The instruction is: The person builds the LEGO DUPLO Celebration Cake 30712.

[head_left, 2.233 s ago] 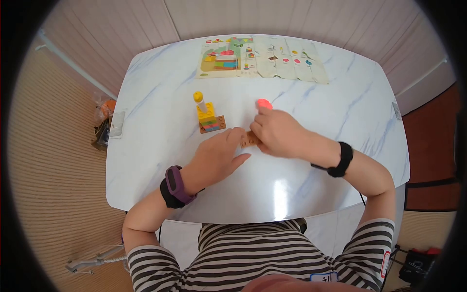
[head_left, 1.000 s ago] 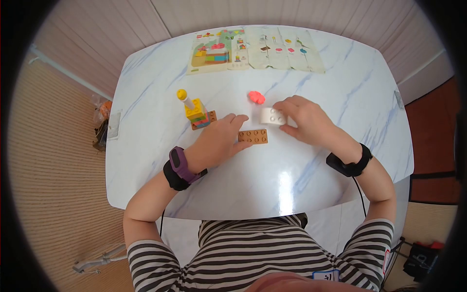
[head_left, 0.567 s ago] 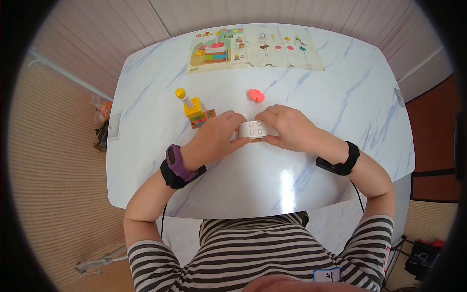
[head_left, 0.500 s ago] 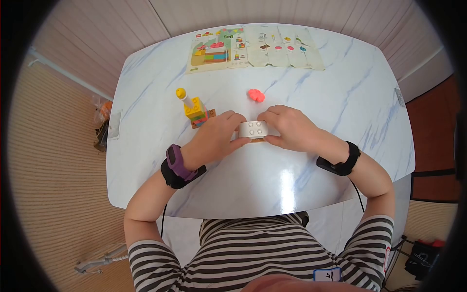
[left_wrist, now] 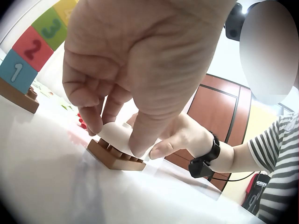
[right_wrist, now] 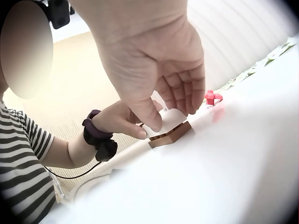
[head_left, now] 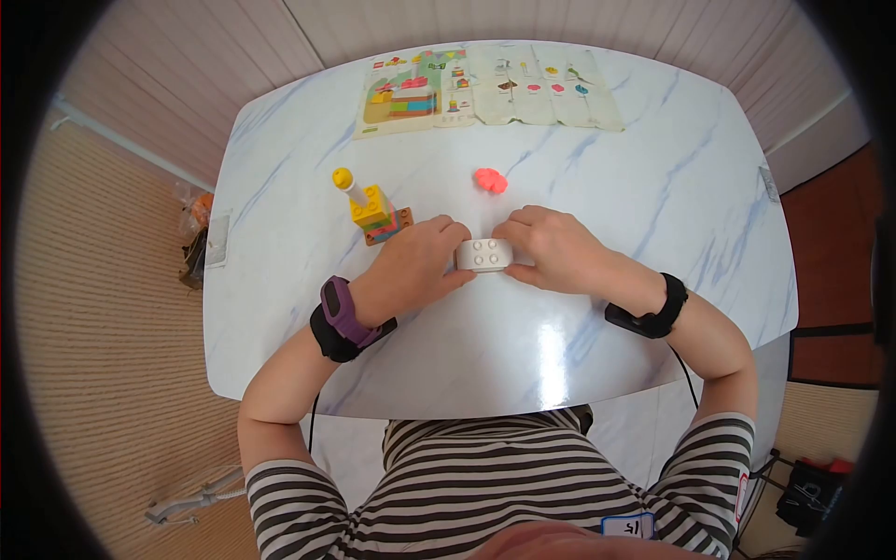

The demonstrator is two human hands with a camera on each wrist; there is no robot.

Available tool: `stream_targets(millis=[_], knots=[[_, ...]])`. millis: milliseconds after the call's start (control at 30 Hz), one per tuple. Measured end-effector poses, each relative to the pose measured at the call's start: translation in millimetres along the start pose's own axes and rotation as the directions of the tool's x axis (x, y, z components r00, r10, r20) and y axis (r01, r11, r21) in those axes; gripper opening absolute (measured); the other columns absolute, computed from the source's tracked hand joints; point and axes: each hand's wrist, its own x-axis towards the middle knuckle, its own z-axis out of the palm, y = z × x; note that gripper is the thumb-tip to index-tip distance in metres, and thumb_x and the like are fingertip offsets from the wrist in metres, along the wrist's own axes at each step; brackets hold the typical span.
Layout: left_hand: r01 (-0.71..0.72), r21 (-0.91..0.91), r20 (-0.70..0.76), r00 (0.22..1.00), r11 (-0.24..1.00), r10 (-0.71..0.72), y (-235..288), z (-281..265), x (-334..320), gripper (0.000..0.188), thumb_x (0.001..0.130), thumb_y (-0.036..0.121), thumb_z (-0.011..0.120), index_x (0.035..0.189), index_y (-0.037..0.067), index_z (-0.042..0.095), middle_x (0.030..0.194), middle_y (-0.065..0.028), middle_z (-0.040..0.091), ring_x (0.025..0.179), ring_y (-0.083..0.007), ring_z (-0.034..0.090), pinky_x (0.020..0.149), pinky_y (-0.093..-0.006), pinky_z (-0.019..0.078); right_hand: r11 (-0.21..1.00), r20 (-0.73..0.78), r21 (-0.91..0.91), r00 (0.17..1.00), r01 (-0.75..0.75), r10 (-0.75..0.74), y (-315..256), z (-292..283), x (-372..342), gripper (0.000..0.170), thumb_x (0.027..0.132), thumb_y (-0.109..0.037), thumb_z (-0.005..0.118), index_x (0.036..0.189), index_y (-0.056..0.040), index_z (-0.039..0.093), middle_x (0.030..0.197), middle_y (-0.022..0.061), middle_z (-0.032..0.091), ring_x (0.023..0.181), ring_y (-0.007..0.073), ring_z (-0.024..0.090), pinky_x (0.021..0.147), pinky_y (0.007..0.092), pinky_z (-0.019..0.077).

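Note:
Between both hands is a white building brick (head_left: 485, 255) with rounded ends and studs on top. My left hand (head_left: 411, 266) pinches its left end between thumb and fingers, and my right hand (head_left: 560, 250) pinches the right end. Under the brick lies a brown studded plate (left_wrist: 114, 158), flat on the table; in the left wrist view some of its studs show below the brick's edge. From the head view the brick hides the plate. Just behind the hands sits a pink flower-shaped piece (head_left: 490, 180).
Left of the hands stands a brick tower (head_left: 371, 207) on a brown base, its numbered blocks (left_wrist: 32, 49) topped by a white candle with a yellow tip. A creased instruction sheet (head_left: 490, 89) lies along the back of the marbled table (head_left: 653, 215).
The right hand has brought the white brick leftward from beside the brown plate to over it. The left hand has gone from the plate to the brick's left end. The tower stays put.

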Motion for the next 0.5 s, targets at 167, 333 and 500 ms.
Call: stream_targets(millis=[167, 333, 500], knots=[[0.031, 0.020, 0.020, 0.999, 0.999, -0.031, 0.9, 0.7, -0.3, 0.034, 0.072, 0.016, 0.075, 0.097, 0.002, 0.056, 0.087, -0.0111, 0.059, 0.070, -0.0239, 0.060, 0.064, -0.0335, 0.0479, 1.000, -0.003, 0.004, 1.000, 0.003, -0.003, 0.5, -0.2, -0.4, 0.024, 0.071, -0.012, 0.070, 0.091, -0.0023, 0.062, 0.085, 0.0106, 0.061, 0.083, 0.0277, 0.061, 0.069, 0.0375, 0.0514], [0.022, 0.015, 0.017, 1.000, 1.000, -0.023, -0.5, 1.3, -1.7, 0.034, 0.071, 0.015, 0.075, 0.095, 0.001, 0.056, 0.087, -0.0114, 0.061, 0.070, -0.0238, 0.062, 0.063, -0.0330, 0.0484, 0.999, 0.057, -0.019, 0.998, -0.029, 0.030, -0.9, -0.7, 0.7, 0.031, 0.070, -0.013, 0.074, 0.096, -0.0044, 0.061, 0.088, 0.0095, 0.060, 0.085, 0.0285, 0.060, 0.070, 0.0377, 0.0507], [0.011, -0.009, 0.009, 1.000, 1.000, -0.011, -1.1, 1.2, -2.5, 0.034, 0.070, 0.012, 0.076, 0.094, 0.000, 0.056, 0.084, -0.0124, 0.062, 0.072, -0.0243, 0.063, 0.065, -0.0320, 0.0501, 0.999, 0.052, -0.045, 0.999, 0.009, -0.007, -2.0, 0.1, 2.3, 0.031, 0.069, -0.013, 0.075, 0.095, -0.0036, 0.061, 0.087, 0.0097, 0.060, 0.084, 0.0284, 0.060, 0.069, 0.0376, 0.0503]])
